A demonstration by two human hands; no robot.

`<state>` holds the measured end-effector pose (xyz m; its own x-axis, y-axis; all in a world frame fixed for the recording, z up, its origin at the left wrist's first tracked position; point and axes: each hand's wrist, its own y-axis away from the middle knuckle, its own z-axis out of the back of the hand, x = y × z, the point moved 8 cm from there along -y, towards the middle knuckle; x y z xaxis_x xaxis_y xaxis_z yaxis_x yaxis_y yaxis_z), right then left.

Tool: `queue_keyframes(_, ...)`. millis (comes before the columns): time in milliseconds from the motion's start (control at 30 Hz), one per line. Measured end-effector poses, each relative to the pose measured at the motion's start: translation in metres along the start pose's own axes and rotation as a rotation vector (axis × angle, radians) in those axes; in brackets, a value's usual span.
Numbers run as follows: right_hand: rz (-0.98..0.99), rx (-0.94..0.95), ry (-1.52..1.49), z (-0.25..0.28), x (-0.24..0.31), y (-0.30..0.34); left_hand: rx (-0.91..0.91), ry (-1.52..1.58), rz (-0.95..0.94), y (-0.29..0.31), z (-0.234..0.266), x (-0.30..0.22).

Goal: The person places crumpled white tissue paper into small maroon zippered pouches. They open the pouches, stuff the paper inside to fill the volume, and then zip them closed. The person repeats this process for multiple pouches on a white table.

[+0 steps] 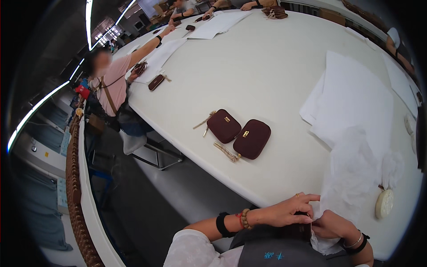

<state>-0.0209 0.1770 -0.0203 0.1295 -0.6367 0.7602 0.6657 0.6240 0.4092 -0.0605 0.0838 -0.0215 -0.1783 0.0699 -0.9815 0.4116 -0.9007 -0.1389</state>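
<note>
At the table's near edge, a dark maroon zip pouch (pixel 297 232) is held low in front of my apron, partly hidden by my hands. My left hand (pixel 289 210) grips its top, thumb bent and index finger stretched to the right. Closed fingers of my right hand (pixel 332 225) are at the pouch's right side, on white tissue paper (pixel 323 244) that hangs below them. More crumpled tissue paper (pixel 351 171) lies just beyond both hands. Two maroon pouches (pixel 223 126) (pixel 252 139) with light cord straps lie flat farther left on the table.
Large white paper sheets (pixel 351 98) cover the table's right part. A round cream-coloured pouch (pixel 384 204) lies right of my hands. A co-worker in a pink top (pixel 109 91) sits at the left edge, near another small maroon pouch (pixel 156 82). Other people work at the far side.
</note>
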Motion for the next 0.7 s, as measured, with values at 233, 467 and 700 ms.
queue_keyframes(233,-0.186,-0.405,-0.452,0.035,-0.006,0.031,-0.046,0.061,0.064,0.003,-0.004,0.004)
queue_keyframes(467,-0.069,-0.655,-0.182,0.037,-0.004,0.027,0.004,0.049,0.076,-0.009,-0.021,0.004)
queue_keyframes(700,-0.137,-0.135,-0.229,0.009,-0.026,0.028,-0.118,0.005,0.043,0.004,-0.020,0.007)
